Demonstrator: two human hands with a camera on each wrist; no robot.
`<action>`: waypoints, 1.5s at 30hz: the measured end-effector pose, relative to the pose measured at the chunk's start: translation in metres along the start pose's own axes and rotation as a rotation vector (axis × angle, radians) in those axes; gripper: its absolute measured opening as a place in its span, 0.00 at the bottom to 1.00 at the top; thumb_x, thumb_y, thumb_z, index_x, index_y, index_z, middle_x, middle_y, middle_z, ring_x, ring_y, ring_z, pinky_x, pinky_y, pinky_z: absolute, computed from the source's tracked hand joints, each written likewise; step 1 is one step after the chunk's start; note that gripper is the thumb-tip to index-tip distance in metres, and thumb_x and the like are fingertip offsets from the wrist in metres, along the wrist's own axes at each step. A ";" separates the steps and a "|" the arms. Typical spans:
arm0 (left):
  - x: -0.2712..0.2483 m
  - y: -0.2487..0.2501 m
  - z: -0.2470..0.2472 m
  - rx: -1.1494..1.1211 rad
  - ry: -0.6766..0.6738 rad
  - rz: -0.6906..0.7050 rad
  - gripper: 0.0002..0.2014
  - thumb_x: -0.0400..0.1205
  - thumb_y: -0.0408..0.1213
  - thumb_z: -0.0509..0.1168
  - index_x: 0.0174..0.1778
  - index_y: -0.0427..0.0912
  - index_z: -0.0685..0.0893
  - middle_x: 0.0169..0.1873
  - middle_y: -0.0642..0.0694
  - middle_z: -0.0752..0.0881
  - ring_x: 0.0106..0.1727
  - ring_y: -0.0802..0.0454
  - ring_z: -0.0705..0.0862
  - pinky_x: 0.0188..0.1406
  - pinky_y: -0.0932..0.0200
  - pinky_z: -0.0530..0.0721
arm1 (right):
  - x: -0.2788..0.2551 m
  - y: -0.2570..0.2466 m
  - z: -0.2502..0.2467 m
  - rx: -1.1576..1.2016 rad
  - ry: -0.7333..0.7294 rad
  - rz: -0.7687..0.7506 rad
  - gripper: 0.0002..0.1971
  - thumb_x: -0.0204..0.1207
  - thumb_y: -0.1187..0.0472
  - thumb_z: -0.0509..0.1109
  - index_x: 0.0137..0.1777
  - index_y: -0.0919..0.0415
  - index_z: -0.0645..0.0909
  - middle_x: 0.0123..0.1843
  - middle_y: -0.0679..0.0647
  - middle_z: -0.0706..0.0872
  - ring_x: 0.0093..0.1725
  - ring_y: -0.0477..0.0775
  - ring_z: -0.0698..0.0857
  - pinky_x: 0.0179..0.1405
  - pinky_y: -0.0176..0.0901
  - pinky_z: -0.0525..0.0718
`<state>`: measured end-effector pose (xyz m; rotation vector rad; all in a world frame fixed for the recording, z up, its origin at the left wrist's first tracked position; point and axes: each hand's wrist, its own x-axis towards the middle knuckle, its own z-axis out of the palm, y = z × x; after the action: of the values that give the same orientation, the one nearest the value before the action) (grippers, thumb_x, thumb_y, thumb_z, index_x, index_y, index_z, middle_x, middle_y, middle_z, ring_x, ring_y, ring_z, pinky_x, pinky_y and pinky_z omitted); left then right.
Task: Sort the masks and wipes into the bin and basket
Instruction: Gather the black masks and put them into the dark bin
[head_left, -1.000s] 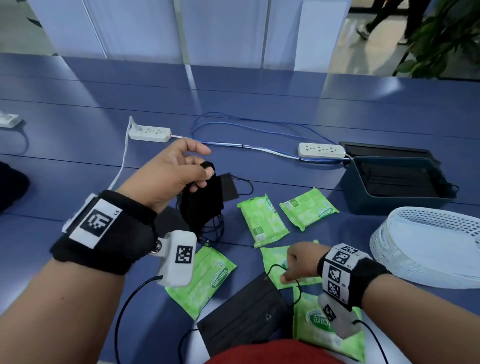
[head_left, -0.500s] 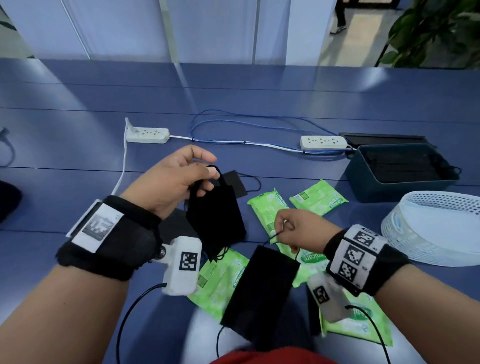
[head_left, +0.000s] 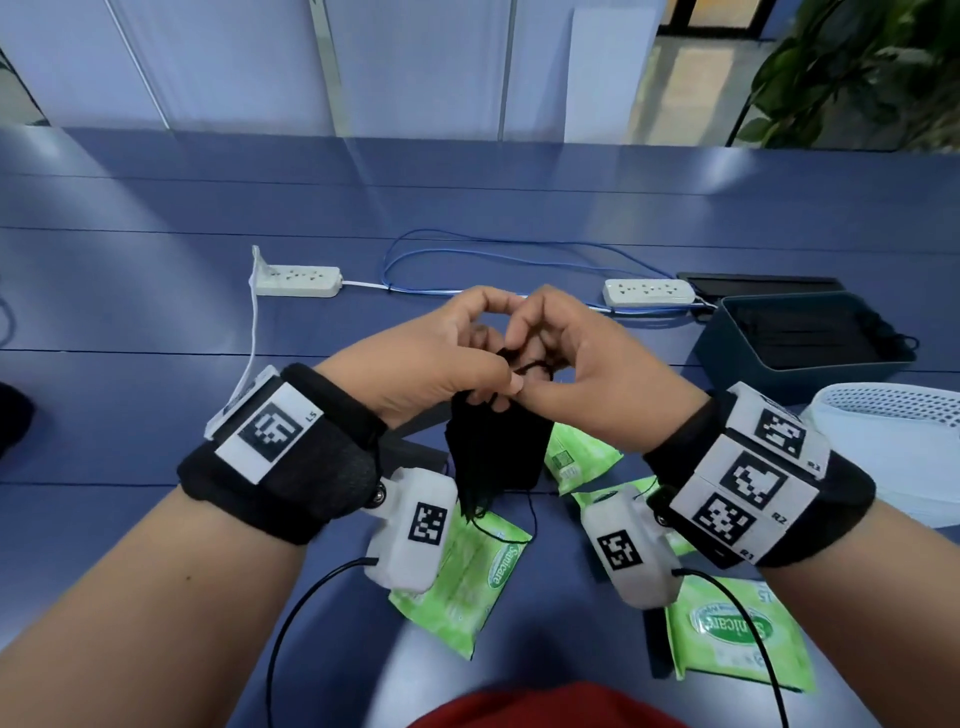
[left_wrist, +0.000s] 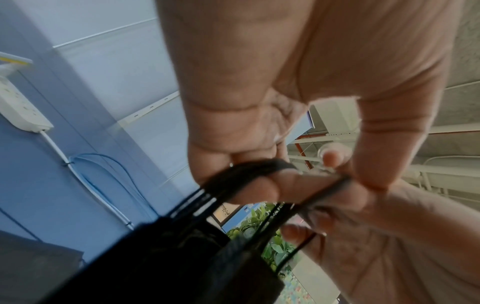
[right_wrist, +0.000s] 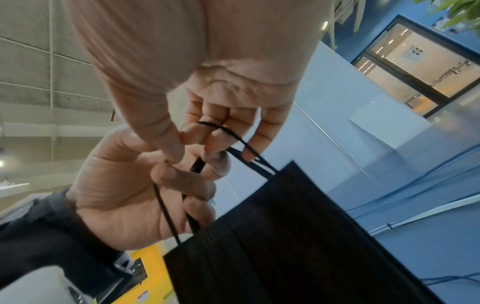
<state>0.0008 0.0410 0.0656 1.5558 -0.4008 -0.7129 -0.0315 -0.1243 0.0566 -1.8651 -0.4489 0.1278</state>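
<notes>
Nearest the camera, two green Sanicare wipe packs lie flat on the blue table (head_left: 156, 312): one (head_left: 465, 574) under the left wrist, one (head_left: 737, 634) under the right. Beyond them two more green packs show, one (head_left: 576, 460) just right of the hanging masks and one (head_left: 602, 501) mostly hidden by the right wrist camera, so four can be counted; the arms may cover others. A dark flat piece (head_left: 421, 447) lies on the table behind the left wrist, too hidden to name. Above the packs, both hands meet over the middle of the table. The left hand (head_left: 436, 358) has thumb and curled fingers clamped on the ear loops of a bunch of black masks (head_left: 496, 449), which hang clear of the table; their number cannot be told. The right hand (head_left: 582, 364) pinches the same black loops, its fingers curled around them and touching the left fingers. Further right, the white perforated basket (head_left: 893, 415) sits at the edge; its contents are out of sight. Behind it, the dark teal bin (head_left: 737, 358) holds black masks lying flat. Two white power strips, one left (head_left: 298, 280) and one right (head_left: 649, 292), lie beyond the hands with a blue cable (head_left: 498, 244) looped between them.
</notes>
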 end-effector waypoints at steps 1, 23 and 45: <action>0.001 0.001 -0.001 0.007 -0.006 -0.006 0.28 0.60 0.27 0.70 0.56 0.48 0.75 0.40 0.37 0.76 0.31 0.50 0.76 0.30 0.62 0.74 | 0.001 -0.001 0.000 -0.037 0.002 -0.026 0.15 0.69 0.73 0.69 0.44 0.51 0.72 0.31 0.49 0.76 0.33 0.55 0.75 0.39 0.40 0.77; -0.026 0.038 -0.028 -0.236 0.110 0.284 0.27 0.61 0.22 0.63 0.56 0.48 0.80 0.39 0.51 0.85 0.24 0.57 0.76 0.23 0.65 0.74 | -0.003 0.072 0.016 0.086 -0.180 0.325 0.17 0.69 0.72 0.77 0.49 0.50 0.82 0.43 0.42 0.89 0.45 0.36 0.86 0.49 0.29 0.81; -0.044 -0.162 -0.083 -0.157 0.619 -0.510 0.14 0.80 0.17 0.57 0.51 0.42 0.74 0.28 0.43 0.73 0.12 0.61 0.70 0.11 0.71 0.66 | -0.009 0.138 0.016 -0.377 -0.361 0.714 0.10 0.73 0.61 0.74 0.40 0.56 0.73 0.33 0.52 0.82 0.20 0.47 0.77 0.23 0.37 0.79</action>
<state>-0.0036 0.1522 -0.0846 1.6470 0.5164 -0.5838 -0.0115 -0.1510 -0.0787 -2.3125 -0.0219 0.9231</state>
